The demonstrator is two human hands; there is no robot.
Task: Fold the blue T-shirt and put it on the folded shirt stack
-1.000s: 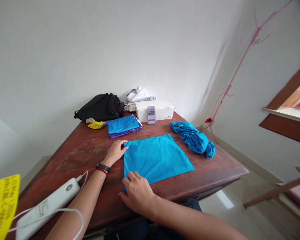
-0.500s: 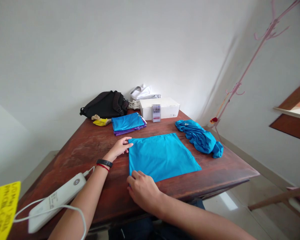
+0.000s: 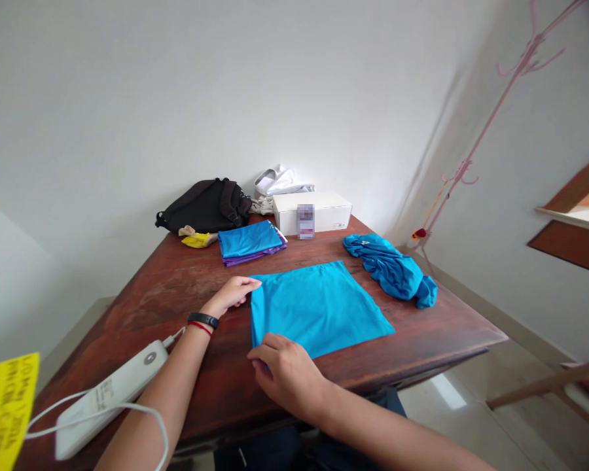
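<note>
A folded bright blue cloth (image 3: 314, 304) lies flat on the wooden table in front of me. Its far left corner is pinched between the thumb and fingers of my left hand (image 3: 233, 292), which wears a black band at the wrist. At the near left corner, my right hand (image 3: 289, 376) is closed, its curled fingertips on the cloth; the corner itself is hidden behind them. Beyond my left hand sits a stack of folded blue and purple cloths (image 3: 248, 242). A crumpled blue garment (image 3: 392, 268) rests to the right of the flat cloth.
At the back of the wooden table (image 3: 177, 294) are a black backpack (image 3: 196, 206), a yellow item (image 3: 196, 240), a white box (image 3: 328, 212) and a small blurred packet (image 3: 305, 222). A cabled white power bank (image 3: 108, 399) lies left of my forearm. A pink coat stand (image 3: 495, 124) rises at right.
My left hand's fingers have closed from a loose spread onto the far left corner. My right hand has shifted slightly, and the cloth's left edge has moved a little left.
</note>
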